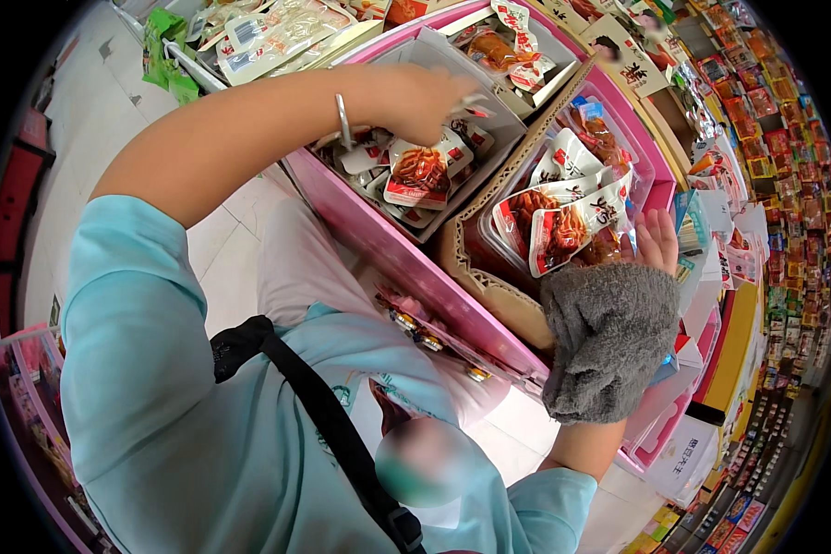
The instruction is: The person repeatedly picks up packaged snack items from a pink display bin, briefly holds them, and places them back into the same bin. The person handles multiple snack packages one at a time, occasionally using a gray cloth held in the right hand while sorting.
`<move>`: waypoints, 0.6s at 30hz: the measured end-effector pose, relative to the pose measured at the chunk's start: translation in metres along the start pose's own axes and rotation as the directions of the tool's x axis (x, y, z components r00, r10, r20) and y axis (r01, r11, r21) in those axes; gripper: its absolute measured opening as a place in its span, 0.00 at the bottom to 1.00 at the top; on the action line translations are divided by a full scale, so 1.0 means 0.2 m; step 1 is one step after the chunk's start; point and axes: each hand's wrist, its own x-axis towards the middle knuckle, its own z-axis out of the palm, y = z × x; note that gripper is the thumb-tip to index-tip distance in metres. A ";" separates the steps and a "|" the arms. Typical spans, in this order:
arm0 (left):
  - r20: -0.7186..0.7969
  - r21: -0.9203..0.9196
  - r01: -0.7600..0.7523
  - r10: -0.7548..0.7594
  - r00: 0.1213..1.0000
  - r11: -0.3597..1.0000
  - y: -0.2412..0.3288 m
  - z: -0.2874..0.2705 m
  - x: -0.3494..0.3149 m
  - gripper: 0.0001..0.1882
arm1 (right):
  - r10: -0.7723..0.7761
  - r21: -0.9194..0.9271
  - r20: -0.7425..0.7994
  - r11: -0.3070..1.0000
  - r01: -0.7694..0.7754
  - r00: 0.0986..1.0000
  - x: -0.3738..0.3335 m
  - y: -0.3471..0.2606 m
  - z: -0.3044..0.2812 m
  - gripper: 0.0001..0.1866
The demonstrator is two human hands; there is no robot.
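My left hand point(425, 102), with a silver bangle on the wrist, is over a pale carton point(392, 69) of snack pouches. Its fingers are smeared by motion; a small whitish piece shows at their tips, and I cannot tell whether they grip it. Below the hand lies a red and white snack pouch point(422, 174) picturing brown food. My right hand point(656, 242), its forearm in a fuzzy grey sleeve cover point(609, 342), rests with fingers stretched out beside several similar pouches point(563, 226). These lie on a clear plastic tub point(489, 235) inside a brown cardboard box point(452, 254).
A pink display bin point(379, 235) holds both boxes. Behind them stands another open carton point(535, 88) with a brown packaged snack. More packets point(268, 42) fill a tray at the far left, beside a green bag point(166, 55). Shelves of colourful packets point(785, 185) line the right.
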 end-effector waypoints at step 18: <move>-0.711 -0.519 -0.514 -0.011 0.703 0.683 0.50 -0.33 -0.09 0.31 | -0.154 0.412 0.287 0.911 0.023 0.945 -0.05 0.02 0.02 0.22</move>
